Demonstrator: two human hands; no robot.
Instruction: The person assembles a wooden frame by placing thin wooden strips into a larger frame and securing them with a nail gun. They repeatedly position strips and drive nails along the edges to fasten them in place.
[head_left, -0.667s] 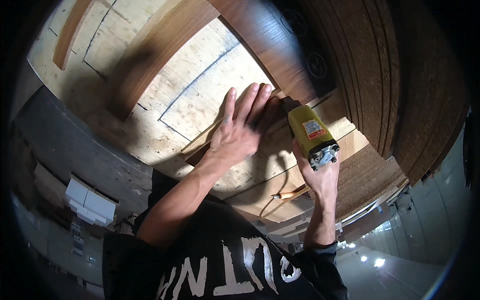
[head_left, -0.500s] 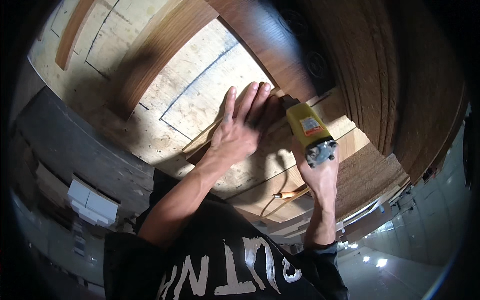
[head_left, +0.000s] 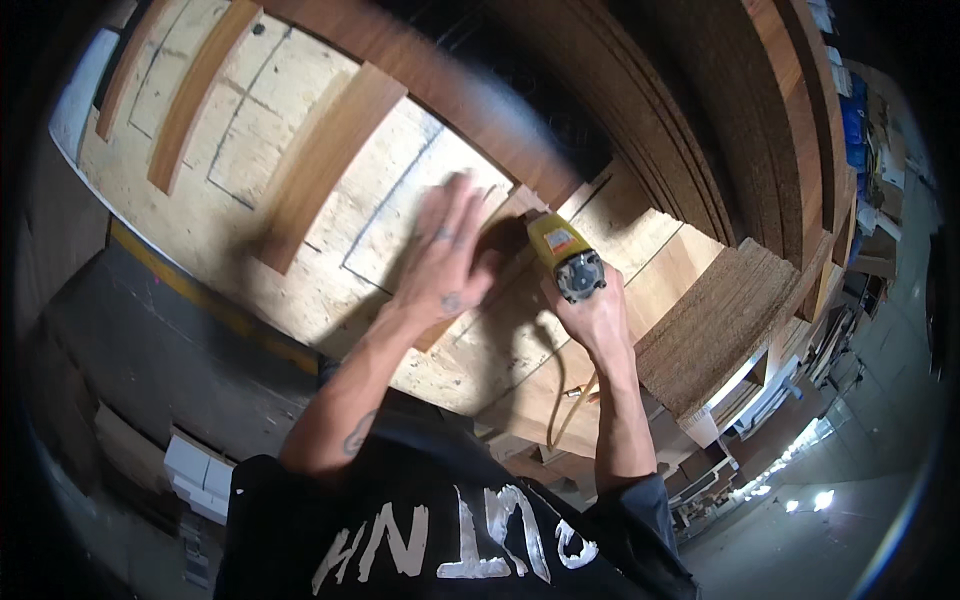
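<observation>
Head view: R hand (head_left: 598,318) is wrapped round the rear of a yellow power tool (head_left: 563,258), fingers closed on the body, grey end cap facing the camera. The nose points away onto a thin wood strip (head_left: 478,285) lying on a pale chipboard panel (head_left: 330,200). That grip looks suited to pushing the tool along the strip. A cable (head_left: 556,385) drops from the tool toward the person's body, off the work surface.

L hand (head_left: 448,262) is spread flat, fingers apart, palm down on the strip and panel just beside the tool's nose, holding nothing. It's blurred, but seems placed to pin the piece so it won't slide under the tool.

Other wood strips (head_left: 318,180) lie on the panel further left, between pencil-like lines, well apart from both hands. Dark veneered boards (head_left: 760,140) lean stacked on edge to the right, near the tool but not touching it as far as I can tell.
</observation>
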